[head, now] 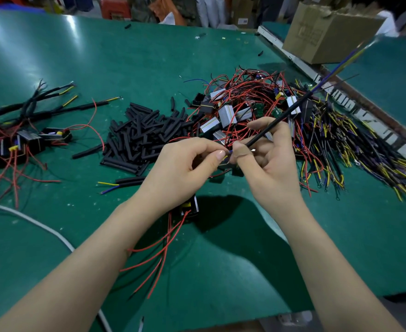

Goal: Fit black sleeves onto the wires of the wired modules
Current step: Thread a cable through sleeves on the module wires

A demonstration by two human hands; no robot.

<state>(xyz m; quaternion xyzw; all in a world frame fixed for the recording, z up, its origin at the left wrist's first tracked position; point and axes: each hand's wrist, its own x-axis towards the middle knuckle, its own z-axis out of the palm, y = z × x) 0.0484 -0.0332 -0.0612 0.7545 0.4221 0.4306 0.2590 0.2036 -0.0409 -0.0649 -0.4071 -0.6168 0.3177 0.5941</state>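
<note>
Several stages, head view: we judge the job partly done, with most of it left.
Landmark: we place everything from the sleeve pile [144, 137], the loose black sleeves at mid-surface [221, 271].
Done: left of the pile lie sleeved modules [26, 137], their wires already in black tubing; we cannot count them.
Left: right of the pile sits a far bigger heap of bare modules [240, 109] with red wires.
In hand: just below and right of the pile, our right hand [269, 164] pinches a long black sleeve [278, 121]; yellow and blue wires [348, 58] run out of its far end.
Left hand [185, 168]: pinched shut on the wire tips at the sleeve's near end.
</note>
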